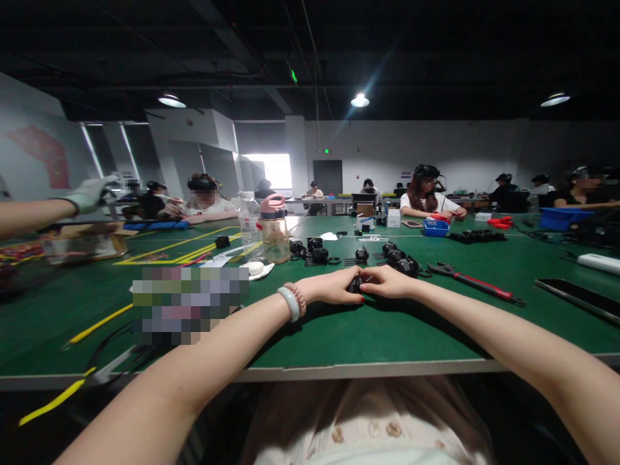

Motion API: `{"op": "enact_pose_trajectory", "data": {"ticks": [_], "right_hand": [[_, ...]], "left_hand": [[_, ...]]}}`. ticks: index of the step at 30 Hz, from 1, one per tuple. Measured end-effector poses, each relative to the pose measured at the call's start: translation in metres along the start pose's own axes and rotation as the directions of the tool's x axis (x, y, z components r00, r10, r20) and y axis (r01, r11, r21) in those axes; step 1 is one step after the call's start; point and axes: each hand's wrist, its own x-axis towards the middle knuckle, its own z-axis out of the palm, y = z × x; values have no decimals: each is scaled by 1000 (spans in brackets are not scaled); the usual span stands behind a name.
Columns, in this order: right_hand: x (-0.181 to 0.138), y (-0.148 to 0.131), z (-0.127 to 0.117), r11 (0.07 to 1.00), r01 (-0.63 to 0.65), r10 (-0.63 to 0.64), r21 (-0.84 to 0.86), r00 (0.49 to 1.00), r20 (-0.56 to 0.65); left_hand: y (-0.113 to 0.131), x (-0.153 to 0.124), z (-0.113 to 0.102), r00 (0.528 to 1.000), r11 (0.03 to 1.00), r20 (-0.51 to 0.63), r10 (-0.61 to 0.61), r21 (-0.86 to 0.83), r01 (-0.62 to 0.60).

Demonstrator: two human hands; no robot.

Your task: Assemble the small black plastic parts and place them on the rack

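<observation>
Just above the green table [310,336], my left hand [334,287] and my right hand [385,282] meet in front of me. Between their fingertips is a small black part [356,284], mostly covered, so its exact kind does not show. The fingers of both hands are closed on it. Right behind the hands lie several similar black round parts [404,263], some with a ring beside them. Red-handled pliers [477,282] rest to the right of my right hand.
Left of centre stand a drink bottle with a pink lid [275,236] and a clear plastic bottle [249,223]. A phone [581,297] lies at the right. Farther back is a blue bin [436,228]. Co-workers sit across the table; a gloved hand [94,194] reaches in at the left.
</observation>
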Motion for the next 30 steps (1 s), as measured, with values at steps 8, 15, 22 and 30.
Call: {"op": "enact_pose_trajectory", "data": {"ticks": [8,15,22,30], "right_hand": [[0,3,1,997,-16,14,-72,999,-33],[1,0,1,998,-14,12,-59,999,-32],[-1,-1,0,999,8,-9,48,1000,28],[0,0,2,1000,25,-26,11,1000,17]], "left_hand": [[0,0,0,1000,1000,9,-16,12,16],[0,0,0,1000,999,12,-20,30,19],[1,1,1,1000,1000,4,-3,26,3],[2,0,0,1000,999,1,-4,38,4]]}}
